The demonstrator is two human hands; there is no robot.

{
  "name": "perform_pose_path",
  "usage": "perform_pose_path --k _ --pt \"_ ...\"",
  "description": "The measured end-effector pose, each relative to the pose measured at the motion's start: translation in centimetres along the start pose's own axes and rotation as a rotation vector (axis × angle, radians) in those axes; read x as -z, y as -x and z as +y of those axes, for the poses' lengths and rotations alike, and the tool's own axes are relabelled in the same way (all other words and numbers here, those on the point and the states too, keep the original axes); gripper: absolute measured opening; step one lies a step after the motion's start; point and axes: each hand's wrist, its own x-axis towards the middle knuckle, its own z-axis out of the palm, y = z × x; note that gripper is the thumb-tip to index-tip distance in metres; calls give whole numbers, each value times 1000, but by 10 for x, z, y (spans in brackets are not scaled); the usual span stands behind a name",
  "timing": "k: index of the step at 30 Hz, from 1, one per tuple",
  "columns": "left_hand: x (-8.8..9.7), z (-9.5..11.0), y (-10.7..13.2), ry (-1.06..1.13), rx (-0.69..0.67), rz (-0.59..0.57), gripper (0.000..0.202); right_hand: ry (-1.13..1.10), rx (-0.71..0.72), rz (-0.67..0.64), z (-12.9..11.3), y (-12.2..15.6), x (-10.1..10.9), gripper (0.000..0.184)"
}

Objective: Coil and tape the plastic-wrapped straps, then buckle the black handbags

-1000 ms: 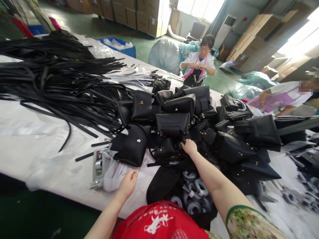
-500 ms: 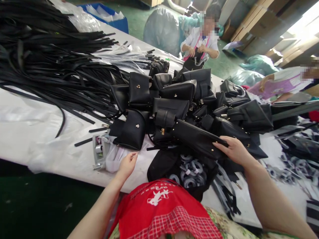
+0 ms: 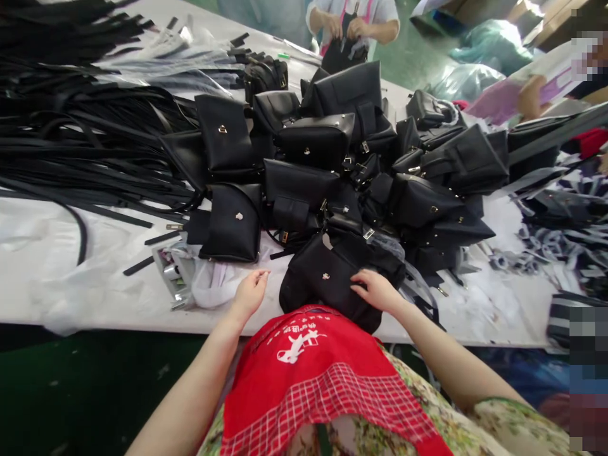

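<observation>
A black handbag with a small metal fitting lies on its side directly in front of my red apron. My right hand holds it by its right part, thumb and fingers on the black surface. Just left of this bag, above the white table, my left hand is closed with fingertips together; whatever may be between them is too small to make out. Another black bag with a metal fitting lies beyond my left hand. Dark cloth beneath the held bag is mostly covered.
Several black bags are piled across the table. Long black straps spread at the left. A small tray with a spool sits left of my left hand. Across the table a person's hands handle a black piece; another person is at right.
My right hand has brought the handbag from the pile leftward and toward me, over the grey coils, which are now hidden. My left hand stays closed. The view has tilted down.
</observation>
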Motion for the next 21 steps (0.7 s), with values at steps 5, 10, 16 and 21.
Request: perform_pose_path --k 5,10,16,21 --pt "-8 7 14 -16 -12 -75 44 -30 -275 43 -14 -51 1 51" --pt "-36 37 16 -74 -220 -256 30 -197 -339 -191 -15 -78 -13 43" --pt "-82 46 -2 -86 -319 -395 24 -287 -261 -230 -21 -68 -20 42" --pt "-101 39 -11 -73 -314 -473 19 -278 -248 -201 -20 -63 -19 42"
